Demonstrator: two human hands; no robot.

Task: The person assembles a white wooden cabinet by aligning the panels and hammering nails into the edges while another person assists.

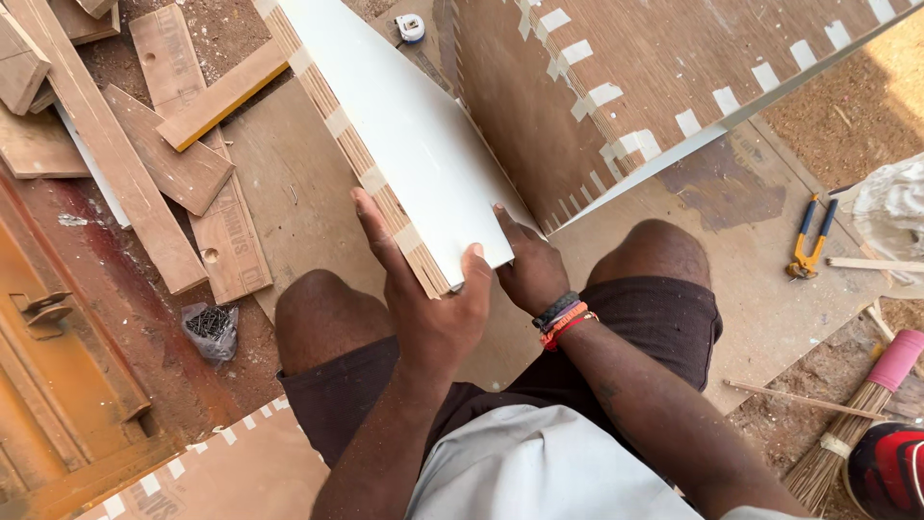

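Note:
A long white-faced board [404, 135] with a brown kerfed edge and tape patches runs from the top middle down toward my knees. My left hand [423, 299] grips its near end, fingers along the brown edge and thumb on the white face. My right hand [529, 270], with dark and orange bands at the wrist, holds the near corner from the right side. Behind the board stands a large brown panel [616, 96] with rows of white tape strips.
Wood offcuts and planks [144, 144] lie at the left on brown sheets. A small bag of nails [210, 329] sits by my left knee. Yellow-handled pliers [808, 246], a broom [857, 414] and a tape measure [410, 27] lie around. An orange door [48, 385] is at lower left.

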